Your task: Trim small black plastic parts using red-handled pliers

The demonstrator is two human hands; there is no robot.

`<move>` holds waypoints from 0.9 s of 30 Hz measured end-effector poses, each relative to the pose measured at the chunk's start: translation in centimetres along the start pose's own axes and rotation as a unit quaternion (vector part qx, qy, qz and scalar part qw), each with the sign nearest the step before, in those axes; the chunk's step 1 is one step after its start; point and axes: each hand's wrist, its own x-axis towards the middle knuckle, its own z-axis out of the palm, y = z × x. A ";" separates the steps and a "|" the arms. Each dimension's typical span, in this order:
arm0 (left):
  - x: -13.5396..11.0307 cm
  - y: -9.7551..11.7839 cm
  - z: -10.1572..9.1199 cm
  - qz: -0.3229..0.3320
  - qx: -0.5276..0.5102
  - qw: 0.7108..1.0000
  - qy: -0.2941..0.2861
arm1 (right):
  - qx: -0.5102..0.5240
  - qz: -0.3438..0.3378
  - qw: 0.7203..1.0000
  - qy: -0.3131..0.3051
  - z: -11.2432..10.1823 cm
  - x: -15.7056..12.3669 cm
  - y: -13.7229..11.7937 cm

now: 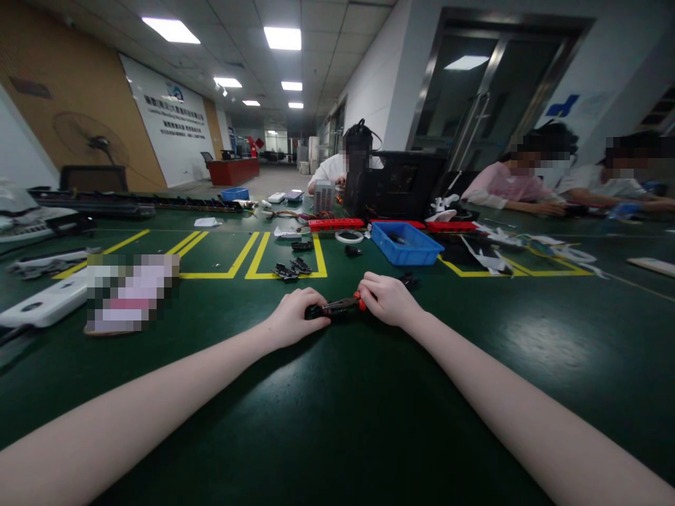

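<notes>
My right hand is closed around the red handles of a pair of pliers, whose metal jaws point left. My left hand is closed on a small black part, its exact kind hidden by the fingers. The jaws' tips lie against or just over that part; I cannot tell whether they grip it. Both hands are low over the green table. Beyond them lie several black plastic pieces inside a yellow-taped square.
A blue bin stands past my right hand, with a white tape roll and red power strips behind. At left lie a white power strip and a blurred flat object. Other people sit across the table.
</notes>
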 end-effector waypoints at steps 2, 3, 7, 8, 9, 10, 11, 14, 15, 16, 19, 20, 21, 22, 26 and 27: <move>0.0 0.1 0.0 0.000 0.000 1.000 -0.001 | 0.001 -0.001 1.000 0.001 0.0 0.0 0.0; 0.0 0.1 -0.1 0.000 0.000 1.000 -0.001 | 0.001 -0.002 1.000 0.001 -0.1 0.0 0.0; 0.0 0.2 -0.1 -0.001 0.002 1.000 -0.002 | 0.002 -0.006 1.000 0.002 -0.2 0.0 -0.1; 0.0 0.2 -0.1 -0.001 0.003 1.000 -0.002 | 0.002 -0.008 1.000 0.001 -0.2 0.0 0.0; 0.0 0.2 -0.1 -0.001 0.004 1.000 -0.002 | 0.002 -0.009 1.000 0.001 -0.2 0.0 0.0; 0.0 0.2 -0.1 -0.001 0.004 1.000 -0.001 | 0.002 -0.010 1.000 0.001 -0.1 0.0 0.0; 0.0 0.2 -0.1 0.000 0.005 1.000 -0.001 | 0.001 -0.011 1.000 0.000 -0.1 0.1 0.0; 0.0 0.2 0.0 0.000 0.006 1.000 0.001 | -0.002 -0.015 1.000 -0.001 0.0 0.1 0.2; 0.0 0.2 0.0 0.000 0.007 1.000 0.002 | -0.003 -0.017 1.000 -0.002 0.1 0.1 0.2; 0.0 0.2 0.0 0.000 0.007 1.000 0.003 | -0.004 -0.019 1.000 -0.003 0.1 0.1 0.2; 0.0 0.2 0.0 0.001 0.006 1.000 0.004 | -0.006 -0.025 1.000 -0.004 0.1 0.1 0.2; 0.0 0.2 0.0 0.001 0.005 1.000 0.004 | -0.007 -0.027 1.000 -0.003 0.0 0.1 0.2; 0.0 0.1 0.0 0.001 0.004 1.000 0.003 | -0.007 -0.028 1.000 -0.003 0.0 0.1 0.1; -0.1 0.1 0.0 0.001 0.003 1.000 0.003 | -0.007 -0.029 1.000 -0.001 0.0 0.1 0.1; -0.1 0.1 0.0 -0.002 -0.004 1.000 0.002 | -0.005 -0.032 0.999 0.008 0.0 0.0 0.1; 0.0 0.1 0.0 -0.002 -0.006 1.000 0.002 | -0.004 -0.033 0.999 0.011 0.0 0.0 0.1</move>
